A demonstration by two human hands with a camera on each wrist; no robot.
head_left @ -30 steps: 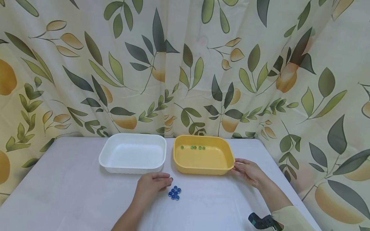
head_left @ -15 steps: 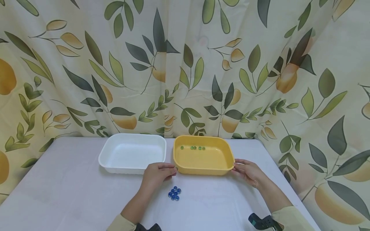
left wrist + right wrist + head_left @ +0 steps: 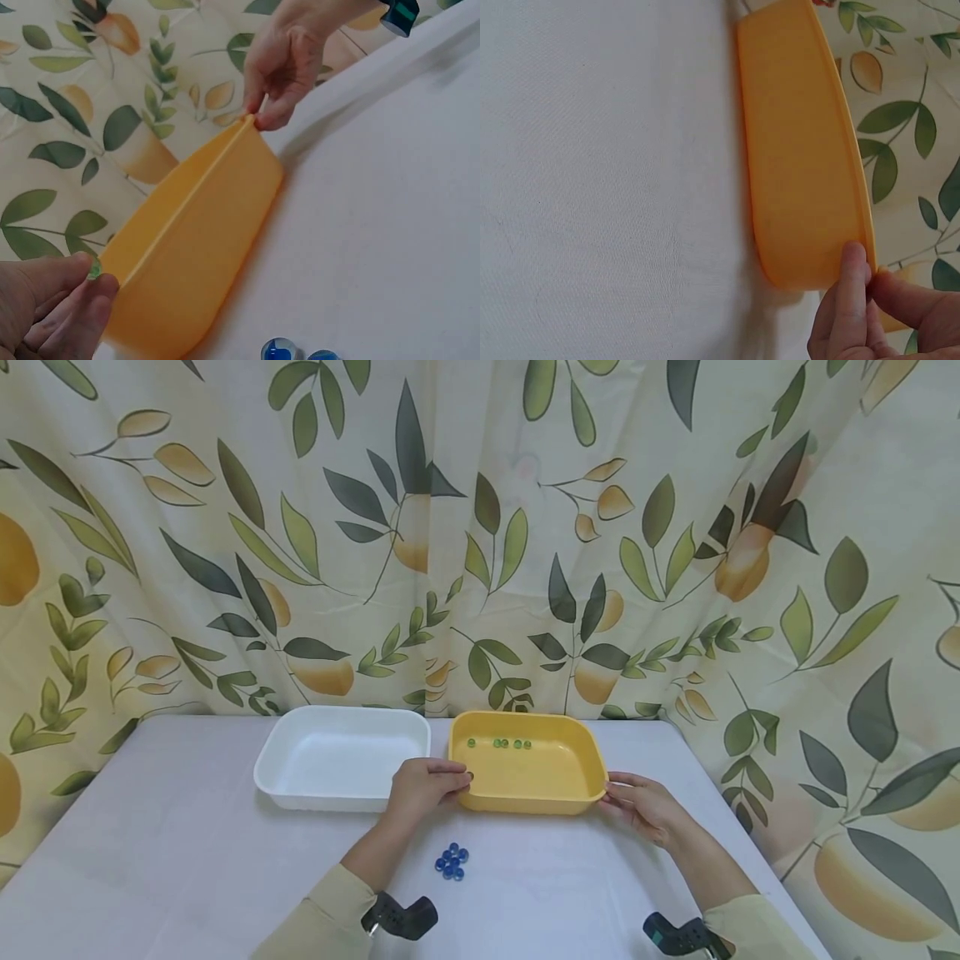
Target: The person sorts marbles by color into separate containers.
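Note:
A green marble (image 3: 94,268) is pinched between the thumb and fingers of my left hand (image 3: 426,789), at the left end of the yellow tray (image 3: 528,804). In the left wrist view those fingertips are beside the tray's rim. With thumb and fingers my right hand (image 3: 643,806) grips the tray's right front corner, and the right wrist view shows the thumb (image 3: 907,294) at the rim and a finger along the outer wall. Several green marbles (image 3: 506,743) lie in a row along the back of the tray.
Several blue marbles (image 3: 452,862) sit clustered on the white tablecloth (image 3: 540,885) in front of the trays. To the left of the yellow tray stands a white tray (image 3: 337,802). A leaf-patterned curtain (image 3: 480,527) hangs behind the table.
My left hand has moved forward and right with the green marble, from beside the blue marbles to the yellow tray's left end. The right hand keeps its hold on the tray corner.

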